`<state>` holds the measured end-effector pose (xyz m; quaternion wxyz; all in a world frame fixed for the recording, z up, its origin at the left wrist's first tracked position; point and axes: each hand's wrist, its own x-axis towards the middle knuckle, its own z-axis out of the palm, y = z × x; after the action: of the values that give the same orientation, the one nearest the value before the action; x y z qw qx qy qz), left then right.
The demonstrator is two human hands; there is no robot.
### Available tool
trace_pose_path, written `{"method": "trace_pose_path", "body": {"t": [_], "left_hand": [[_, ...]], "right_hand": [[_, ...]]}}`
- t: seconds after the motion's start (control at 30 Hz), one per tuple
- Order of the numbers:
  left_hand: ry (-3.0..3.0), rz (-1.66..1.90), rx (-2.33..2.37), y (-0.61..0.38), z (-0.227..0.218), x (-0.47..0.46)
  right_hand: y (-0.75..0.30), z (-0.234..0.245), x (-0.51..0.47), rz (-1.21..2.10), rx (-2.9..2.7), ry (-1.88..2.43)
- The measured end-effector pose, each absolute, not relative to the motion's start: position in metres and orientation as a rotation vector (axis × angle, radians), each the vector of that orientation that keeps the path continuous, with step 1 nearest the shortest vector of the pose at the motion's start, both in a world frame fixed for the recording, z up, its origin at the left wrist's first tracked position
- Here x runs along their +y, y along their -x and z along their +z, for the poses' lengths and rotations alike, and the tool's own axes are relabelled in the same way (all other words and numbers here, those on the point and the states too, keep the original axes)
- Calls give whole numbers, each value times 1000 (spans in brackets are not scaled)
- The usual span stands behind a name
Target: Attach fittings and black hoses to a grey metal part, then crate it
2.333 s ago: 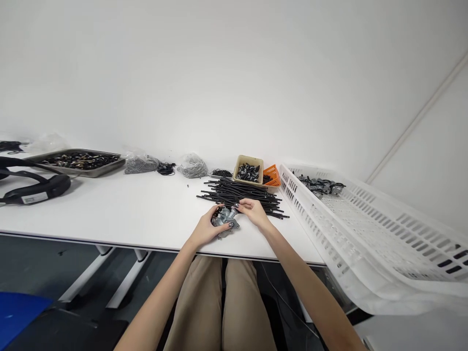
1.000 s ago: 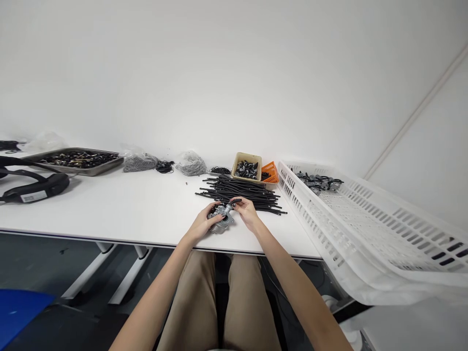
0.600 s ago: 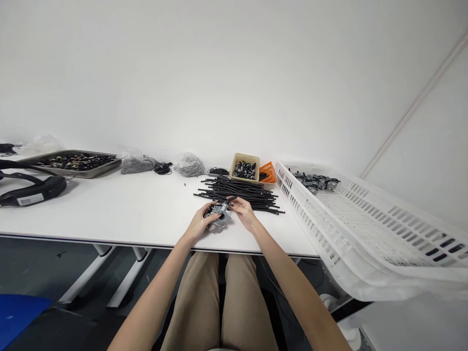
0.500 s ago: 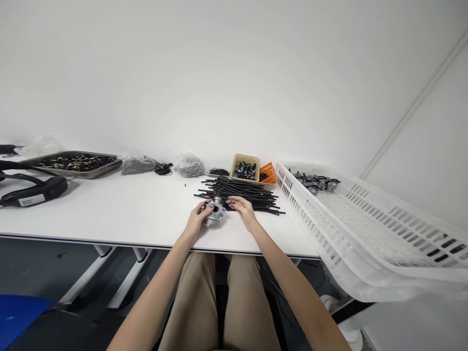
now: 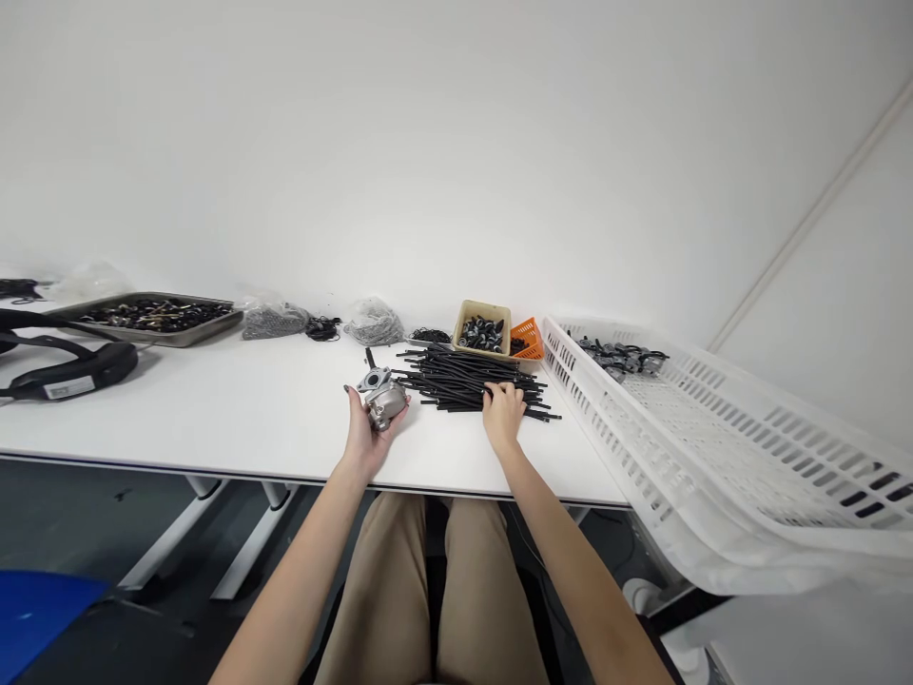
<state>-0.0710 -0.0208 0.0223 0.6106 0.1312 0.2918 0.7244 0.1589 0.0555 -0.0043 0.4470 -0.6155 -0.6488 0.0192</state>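
Observation:
My left hand [image 5: 367,426] is closed around a small grey metal carburetor-like part [image 5: 381,397] with a short black tube sticking up from it, held just above the white table [image 5: 235,419]. My right hand [image 5: 503,413] lies on the near edge of a pile of black tube pieces [image 5: 471,376]; its fingers curl onto the tubes, and I cannot make out whether one is gripped.
A beige box [image 5: 485,330] of small black parts and an orange basket [image 5: 529,340] stand behind the pile. A large white slatted crate [image 5: 720,428] with several grey parts [image 5: 624,358] lies at right. At left are a metal tray [image 5: 149,314], bags [image 5: 275,319] and a black headset [image 5: 67,371].
Both hands worked together on the grey part. Now my left hand has carried it left and turned it upright, while my right hand let go and moved right onto the tube pile.

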Motion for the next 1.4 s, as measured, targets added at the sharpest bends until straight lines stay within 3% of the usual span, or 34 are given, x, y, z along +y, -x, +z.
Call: {"method": "trace_pose_path", "body": {"t": [0.57,0.97,1.4], "left_hand": [[-431,1722,750,65,15,-19],[-424,1729,804,65,11,-16],[-454,1759,785,63,7,-15]], "right_hand": [[-143,-8,56,-192,-1841,1579],[-113,26,109,-239,-2101,1506],[-184,89,73,29,-1357,930]]}}
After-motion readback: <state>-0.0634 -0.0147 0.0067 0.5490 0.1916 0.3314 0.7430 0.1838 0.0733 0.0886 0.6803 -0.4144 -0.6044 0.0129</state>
